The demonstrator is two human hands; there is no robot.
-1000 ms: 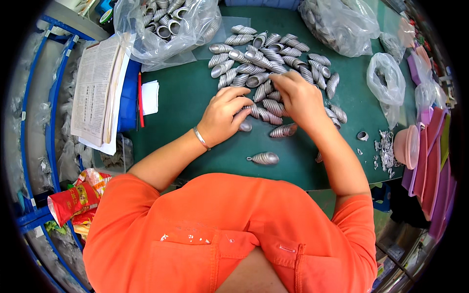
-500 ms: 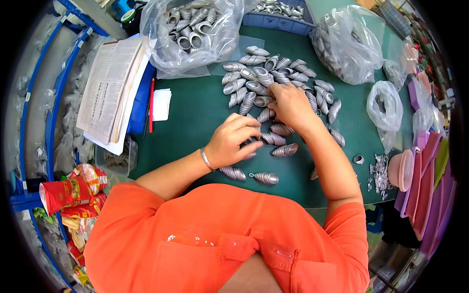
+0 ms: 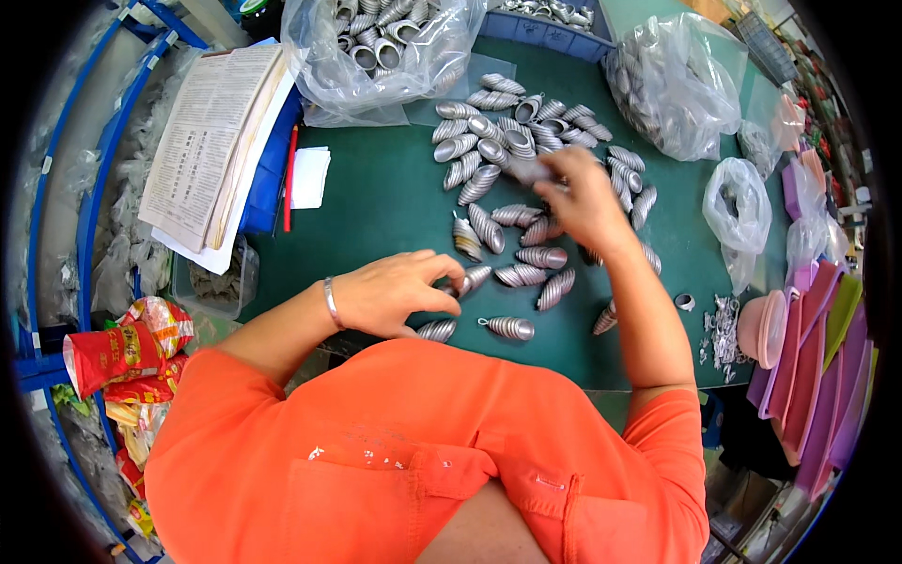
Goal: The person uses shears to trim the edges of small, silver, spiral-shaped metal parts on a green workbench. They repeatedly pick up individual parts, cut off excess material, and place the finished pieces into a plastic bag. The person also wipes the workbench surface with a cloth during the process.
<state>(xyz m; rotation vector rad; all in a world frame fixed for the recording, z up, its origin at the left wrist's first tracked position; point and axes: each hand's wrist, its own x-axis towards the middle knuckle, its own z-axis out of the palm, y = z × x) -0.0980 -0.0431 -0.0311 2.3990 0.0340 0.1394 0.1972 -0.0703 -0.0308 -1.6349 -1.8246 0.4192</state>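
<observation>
Many silver, spiral-ribbed hollow metal pieces lie heaped on the green table (image 3: 357, 188). My right hand (image 3: 590, 202) is over the near side of the heap, with a ribbed metal piece (image 3: 528, 170), smeared by motion, at its fingertips. Lower left, my left hand (image 3: 395, 293) has its thumb and fingers curled around the end of another ribbed piece (image 3: 474, 278), just above the table. Close to me lies a ribbed piece with a small wire loop (image 3: 510, 328). One more piece (image 3: 437, 331) rests below my left fingers.
A clear bag (image 3: 376, 80) of ribbed pieces stands at the far left, a blue bin (image 3: 554, 38) of metal parts at the back. Another filled bag (image 3: 672, 89) sits far right, near a crumpled bag (image 3: 738, 221). Small metal bits (image 3: 722, 334) and an open booklet (image 3: 211, 141) flank the work.
My left hand has moved left and toward me, and now has a ribbed piece at its fingertips. My right hand has shifted slightly right, drawing a piece from the heap. Several near pieces lie differently.
</observation>
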